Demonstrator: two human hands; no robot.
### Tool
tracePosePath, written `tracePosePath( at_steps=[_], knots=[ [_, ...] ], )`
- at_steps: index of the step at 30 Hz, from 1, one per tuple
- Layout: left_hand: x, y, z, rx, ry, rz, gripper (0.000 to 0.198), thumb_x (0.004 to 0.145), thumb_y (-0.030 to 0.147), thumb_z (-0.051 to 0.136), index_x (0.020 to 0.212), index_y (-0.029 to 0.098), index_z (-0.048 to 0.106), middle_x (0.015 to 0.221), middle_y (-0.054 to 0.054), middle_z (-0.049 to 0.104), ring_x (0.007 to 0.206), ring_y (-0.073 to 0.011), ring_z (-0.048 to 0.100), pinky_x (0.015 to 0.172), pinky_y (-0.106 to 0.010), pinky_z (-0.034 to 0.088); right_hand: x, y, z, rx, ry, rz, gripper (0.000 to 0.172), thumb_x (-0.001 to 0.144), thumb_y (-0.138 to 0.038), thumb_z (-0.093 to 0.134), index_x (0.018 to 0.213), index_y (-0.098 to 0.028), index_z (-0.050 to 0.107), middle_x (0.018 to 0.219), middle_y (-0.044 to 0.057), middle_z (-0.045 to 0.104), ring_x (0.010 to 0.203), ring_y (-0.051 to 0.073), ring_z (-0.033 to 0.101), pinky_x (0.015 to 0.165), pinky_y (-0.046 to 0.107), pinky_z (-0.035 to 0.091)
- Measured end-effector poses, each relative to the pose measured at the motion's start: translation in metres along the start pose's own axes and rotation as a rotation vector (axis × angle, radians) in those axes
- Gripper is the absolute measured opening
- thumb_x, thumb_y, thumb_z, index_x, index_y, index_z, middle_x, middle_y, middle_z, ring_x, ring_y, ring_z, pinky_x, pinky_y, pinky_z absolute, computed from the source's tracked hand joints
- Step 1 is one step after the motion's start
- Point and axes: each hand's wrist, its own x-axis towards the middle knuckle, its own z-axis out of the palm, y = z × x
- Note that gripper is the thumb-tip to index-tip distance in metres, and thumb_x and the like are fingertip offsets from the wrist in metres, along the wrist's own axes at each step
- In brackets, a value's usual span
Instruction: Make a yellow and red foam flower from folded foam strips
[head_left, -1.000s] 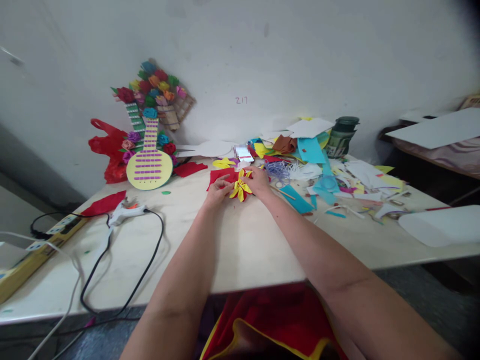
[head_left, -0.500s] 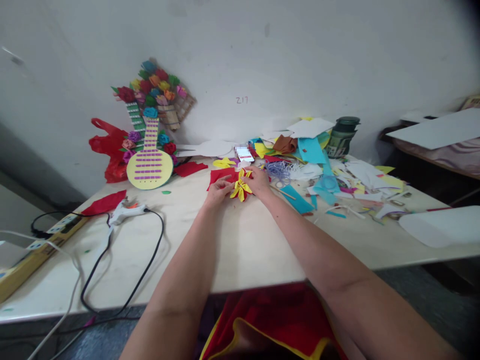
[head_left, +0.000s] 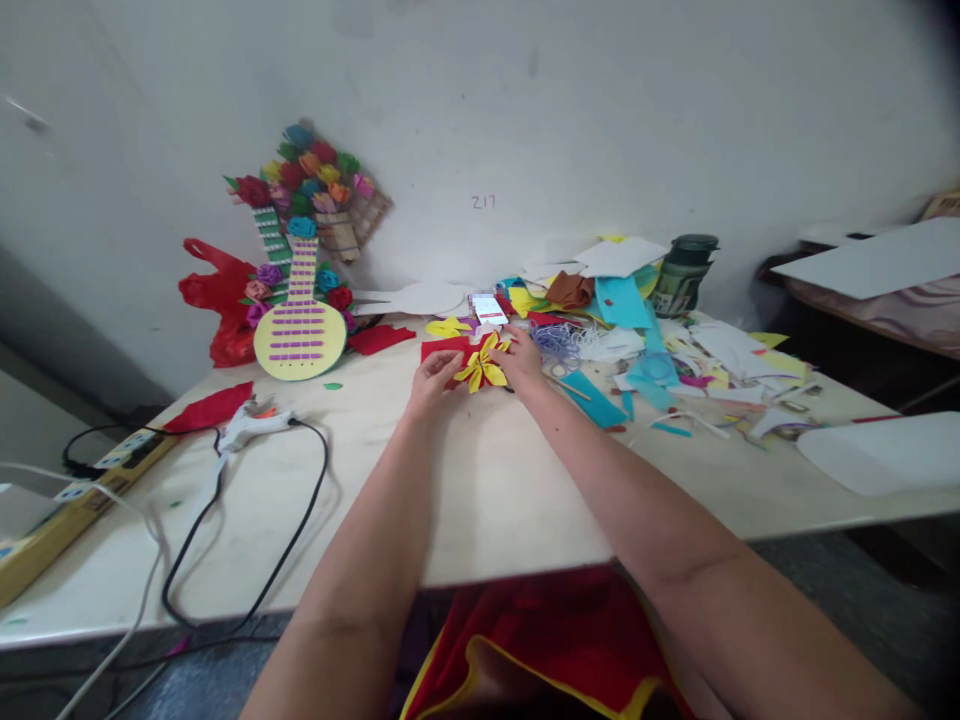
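Note:
A yellow flower [head_left: 484, 364] with pointed petals and some red behind it is held just above the table between my two hands. My left hand [head_left: 435, 383] is closed, its fingertips pinching the flower's left edge. On the other side, my right hand [head_left: 524, 362] grips the flower's right edge with thumb and fingers. A red sheet [head_left: 442, 349] lies under and behind my left fingers. Just beyond are a yellow cut piece [head_left: 448, 327] and a lit phone [head_left: 490, 308]. Exactly how the fingertips hold the petals is partly hidden.
Left on the table [head_left: 510, 490], a white glue gun [head_left: 251, 427] trails a black cord near a power strip [head_left: 90, 490]. A yellow paper instrument [head_left: 300, 340] leans by the wall. Paper scraps [head_left: 720, 350], purple cord [head_left: 559, 343] and a green bottle [head_left: 684, 275] stand right.
The flower has turned and its petals now face me more openly. My left fingers have drawn slightly left, and my right hand has shifted slightly right.

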Motion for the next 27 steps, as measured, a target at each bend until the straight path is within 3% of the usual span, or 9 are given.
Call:
tracePosePath(
  at_steps=[4,11,19,27],
  knots=[
    [0.001,-0.002,0.002,0.002,-0.097,0.09,0.044,0.053,0.037,0.079,0.09,0.017,0.064,0.096,-0.005,0.065,0.078,-0.0156,0.061,0.07,-0.028,0.047,-0.006,-0.007,0.004,0.191,0.026,0.185,0.076,0.06,-0.02,0.064,0.131,-0.019,0.038,0.089,0.002,0.064,0.077,0.018,0.064,0.069,0.034,0.053],
    [0.001,-0.004,0.005,-0.051,-0.079,0.129,0.047,0.05,0.031,0.08,0.09,0.017,0.062,0.089,-0.003,0.067,0.075,-0.0149,0.062,0.075,-0.032,0.048,-0.019,-0.024,0.01,0.369,0.035,0.344,0.071,0.056,-0.012,0.066,0.124,-0.021,0.045,0.097,0.004,0.061,0.07,0.016,0.063,0.059,0.031,0.055],
    [0.002,-0.005,0.004,-0.033,-0.063,0.118,0.047,0.052,0.03,0.079,0.093,0.016,0.061,0.082,-0.002,0.066,0.071,-0.0138,0.062,0.072,-0.031,0.049,-0.024,-0.026,0.013,0.446,-0.009,0.357,0.061,0.057,-0.006,0.065,0.114,-0.021,0.05,0.078,-0.002,0.061,0.064,0.013,0.062,0.059,0.028,0.055],
    [0.003,-0.003,0.002,-0.071,-0.036,0.074,0.049,0.046,0.03,0.081,0.089,0.015,0.063,0.079,-0.003,0.067,0.07,-0.0155,0.062,0.071,-0.032,0.048,-0.027,-0.029,0.013,0.485,-0.032,0.356,0.06,0.056,-0.008,0.067,0.113,-0.02,0.051,0.083,-0.001,0.062,0.066,0.013,0.063,0.062,0.029,0.055]
  ],
)
